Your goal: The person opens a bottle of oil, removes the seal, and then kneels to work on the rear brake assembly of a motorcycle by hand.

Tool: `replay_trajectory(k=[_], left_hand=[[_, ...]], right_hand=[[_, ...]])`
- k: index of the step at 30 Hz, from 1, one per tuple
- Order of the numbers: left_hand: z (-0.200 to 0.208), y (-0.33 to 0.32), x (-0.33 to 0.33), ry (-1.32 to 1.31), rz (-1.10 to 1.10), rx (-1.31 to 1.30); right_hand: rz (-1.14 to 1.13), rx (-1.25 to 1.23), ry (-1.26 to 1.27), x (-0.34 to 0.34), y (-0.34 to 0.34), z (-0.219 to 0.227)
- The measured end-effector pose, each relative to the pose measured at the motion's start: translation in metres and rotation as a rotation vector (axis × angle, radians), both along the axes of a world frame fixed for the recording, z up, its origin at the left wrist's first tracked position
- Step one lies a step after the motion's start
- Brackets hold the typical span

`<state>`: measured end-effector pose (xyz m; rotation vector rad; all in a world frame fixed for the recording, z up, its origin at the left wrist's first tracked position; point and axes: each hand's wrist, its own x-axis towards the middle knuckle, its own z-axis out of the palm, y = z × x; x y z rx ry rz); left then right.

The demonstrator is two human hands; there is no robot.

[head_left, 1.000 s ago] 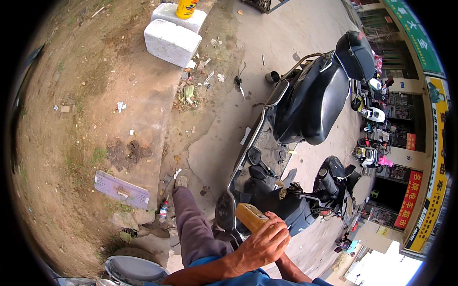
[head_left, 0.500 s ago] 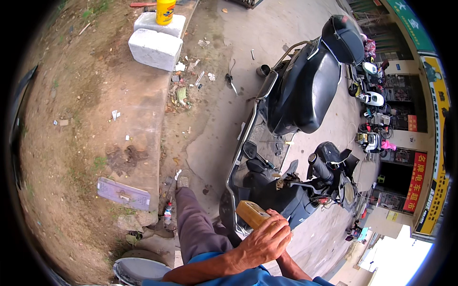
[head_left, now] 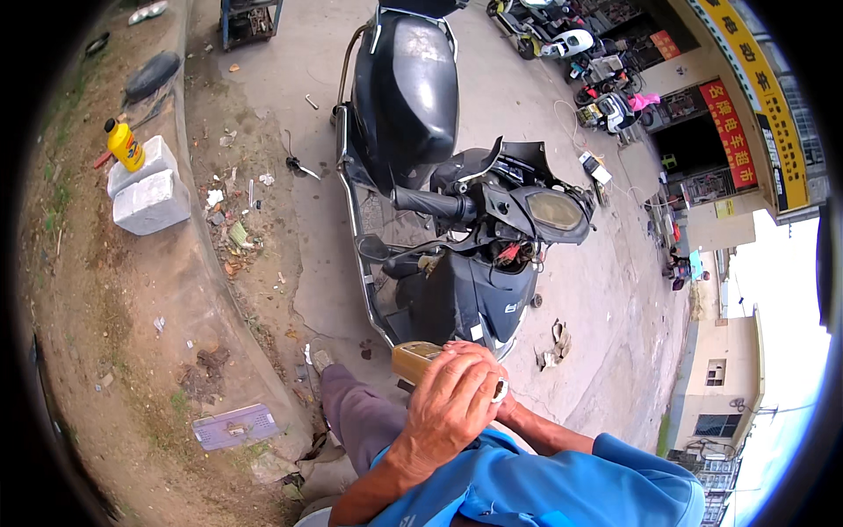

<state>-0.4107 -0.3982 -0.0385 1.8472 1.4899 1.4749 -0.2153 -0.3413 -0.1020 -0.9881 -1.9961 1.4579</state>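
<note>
Both my hands are together in front of my blue shirt, closed around a yellow-brown, box-shaped block point(head_left: 413, 356). My left hand point(head_left: 452, 395) lies over its near side with fingers bent. Most of my right hand point(head_left: 507, 406) is hidden behind the left, its fingers showing at the block's far end. A small white piece point(head_left: 500, 390) shows by the fingers; what it is I cannot make out. Just beyond the hands stands a black electric scooter point(head_left: 448, 290), its front panels partly off and red wires showing near the handlebar.
A raised kerb point(head_left: 211, 290) runs along the left, with white blocks point(head_left: 151, 205), a yellow bottle point(head_left: 125, 145) and a purplish panel point(head_left: 235, 427). Litter lies beside it. Crumpled brown scraps point(head_left: 555, 344) lie right of the scooter. Parked scooters point(head_left: 606, 110) line the shopfront.
My view has turned to the right, so the scooter and kerb appear further left. Both hands still hold the block, now lower and nearer my body.
</note>
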Motion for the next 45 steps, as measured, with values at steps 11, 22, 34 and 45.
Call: replay_trajectory(k=[11, 22, 34, 45], left_hand=[[0.053, 0.002, 0.185, 0.081, -0.188, 0.074], [0.079, -0.021, 0.334, 0.077, -0.243, 0.045], [0.062, -0.026, 0.42, -0.035, -0.513, 0.057], [0.054, 0.019, 0.491, -0.013, -0.365, 0.013]], right_hand=[[-0.316, 0.151, 0.195, 0.181, -0.037, 0.03], [-0.495, 0.194, 0.096, 0.352, -0.082, 0.04], [-0.883, -0.03, 0.159, 0.421, -0.155, 0.063], [-0.619, 0.038, 0.075, 0.511, -0.078, 0.038]])
